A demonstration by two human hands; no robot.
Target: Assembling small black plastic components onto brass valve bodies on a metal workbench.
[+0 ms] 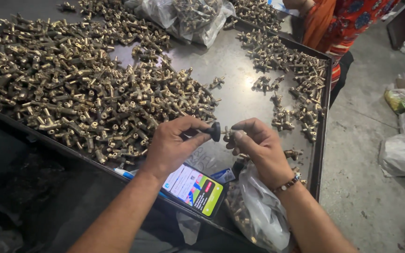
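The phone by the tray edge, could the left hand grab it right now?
Probably not at once. The left hand is pinching a black knob, so its fingers are busy. The phone lies just below it with nothing covering it.

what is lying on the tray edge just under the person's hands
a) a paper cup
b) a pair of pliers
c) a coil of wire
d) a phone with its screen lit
d: a phone with a bright, colourful screen lies on the tray rim right below the left hand and the right hand, beside a clear plastic bag of brass fittings.
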